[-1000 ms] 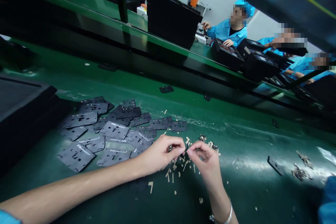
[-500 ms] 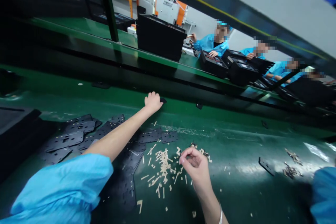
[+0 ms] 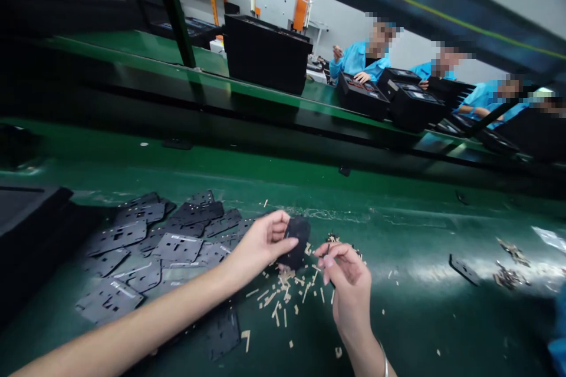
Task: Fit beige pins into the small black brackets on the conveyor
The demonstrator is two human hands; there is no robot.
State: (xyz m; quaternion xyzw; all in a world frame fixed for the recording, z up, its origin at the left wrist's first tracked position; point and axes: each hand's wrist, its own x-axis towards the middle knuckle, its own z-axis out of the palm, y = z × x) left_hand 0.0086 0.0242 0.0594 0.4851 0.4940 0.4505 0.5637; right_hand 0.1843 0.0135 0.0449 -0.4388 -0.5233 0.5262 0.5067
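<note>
My left hand [image 3: 260, 241] grips a small black flat part [image 3: 296, 241] by its left edge, just above the green bench top [image 3: 398, 318]. Close to the right of the part is my right hand [image 3: 347, 277], palm up, fingers curled with thumb and forefinger pinched; what they hold, if anything, is too small to make out. Beneath both hands lies a scatter of small tan strips [image 3: 283, 297]. To the left, a spread of several black cut-out plates [image 3: 154, 241] covers the bench.
A black tray edge [image 3: 26, 206] sits at far left. Loose black pieces [image 3: 464, 268] and scrap [image 3: 506, 277] lie at the right. Beyond a raised green conveyor [image 3: 265, 100] stand black boxes [image 3: 265, 53], with people in blue coats working [image 3: 358, 59].
My left hand reached far forward to a small black part on the bench, then came back with it in hand beside my right hand. The right hand stayed over the tan strips.
</note>
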